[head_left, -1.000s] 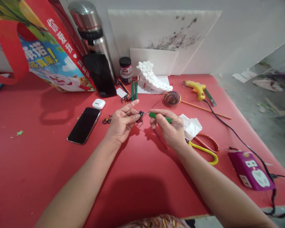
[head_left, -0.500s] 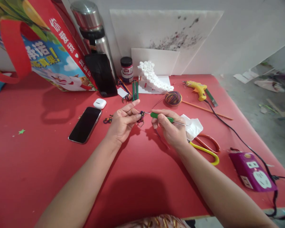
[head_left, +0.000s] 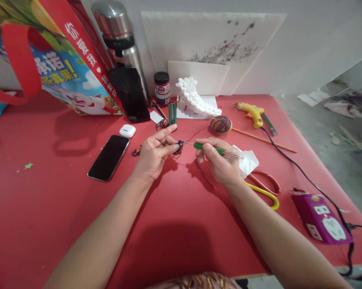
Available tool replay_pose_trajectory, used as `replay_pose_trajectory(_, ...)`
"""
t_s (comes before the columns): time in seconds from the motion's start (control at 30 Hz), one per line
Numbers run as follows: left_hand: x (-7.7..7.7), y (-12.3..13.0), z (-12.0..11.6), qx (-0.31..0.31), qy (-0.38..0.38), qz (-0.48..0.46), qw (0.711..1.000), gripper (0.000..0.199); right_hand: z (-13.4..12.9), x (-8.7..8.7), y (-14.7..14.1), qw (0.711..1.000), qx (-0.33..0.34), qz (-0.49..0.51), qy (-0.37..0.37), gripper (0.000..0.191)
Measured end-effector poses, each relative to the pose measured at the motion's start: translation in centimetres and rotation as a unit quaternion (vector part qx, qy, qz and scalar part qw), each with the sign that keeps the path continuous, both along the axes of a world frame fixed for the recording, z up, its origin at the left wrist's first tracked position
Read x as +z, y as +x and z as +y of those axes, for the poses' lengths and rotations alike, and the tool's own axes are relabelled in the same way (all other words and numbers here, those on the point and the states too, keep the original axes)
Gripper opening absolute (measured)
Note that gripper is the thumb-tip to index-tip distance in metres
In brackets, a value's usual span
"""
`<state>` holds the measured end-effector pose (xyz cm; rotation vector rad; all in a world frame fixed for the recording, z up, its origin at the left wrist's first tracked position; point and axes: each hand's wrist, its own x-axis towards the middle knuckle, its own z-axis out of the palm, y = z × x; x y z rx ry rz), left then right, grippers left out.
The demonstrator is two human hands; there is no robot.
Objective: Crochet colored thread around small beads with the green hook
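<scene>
Pinched between the thumb and fingers of my left hand (head_left: 156,154) is a small piece of dark multicoloured crochet (head_left: 179,147). My right hand (head_left: 223,162) grips a crochet hook (head_left: 209,149) by its green handle. The hook's thin metal tip points left and meets the edge of the crochet; whether it passes through a loop is too small to tell. Yarn runs from the work toward a purple and orange yarn ball (head_left: 221,125) behind my right hand. A loose strand hangs below that hand. Part of the crochet is hidden by my left fingers.
Scissors (head_left: 263,194) and a white tissue (head_left: 247,162) lie beside my right wrist. Farther right are a yellow glue gun (head_left: 250,114) and a purple power strip (head_left: 322,218) with cords. A phone (head_left: 109,157) and white earbud case (head_left: 127,131) lie left; a steel flask (head_left: 120,36) stands behind.
The crochet hook and my right hand have shifted slightly right, away from the crochet. My left hand keeps its hold on the piece, and the view has moved a little.
</scene>
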<state>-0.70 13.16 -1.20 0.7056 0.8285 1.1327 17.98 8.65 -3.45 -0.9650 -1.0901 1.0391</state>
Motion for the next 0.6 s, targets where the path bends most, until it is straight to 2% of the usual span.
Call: replay_pose_trajectory(0.6,0.08,-0.45,0.1,-0.018,0.024,0.016,0.999,0.048,0.11,0.15,0.92,0.999,0.008,-0.031,0.018,0.019)
